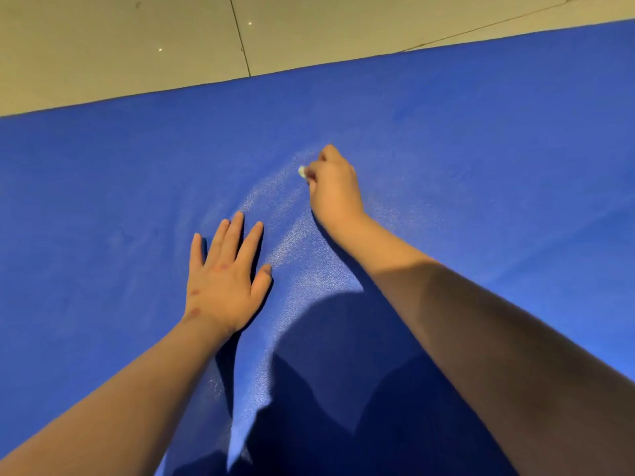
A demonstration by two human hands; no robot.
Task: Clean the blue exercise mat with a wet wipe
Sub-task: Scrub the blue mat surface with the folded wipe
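1. The wet wipe (301, 171) is a small pale wad, and only a sliver of it peeks out at the left edge of the right hand (332, 188)
2. That hand's fingers are curled tight round the wipe, knuckles up, pressing it onto the middle of the blue exercise mat (103, 201)
3. A pale sheen streak (278, 228) arcs over the mat from the wipe, running down between the two hands
4. The left hand (223, 280) lies flat on the mat, fingers straight and spread, holding nothing, just left of the streak
5. Beige floor tiles (120, 46) show beyond the mat's far edge, and a dark shadow (343, 372) covers the near mat
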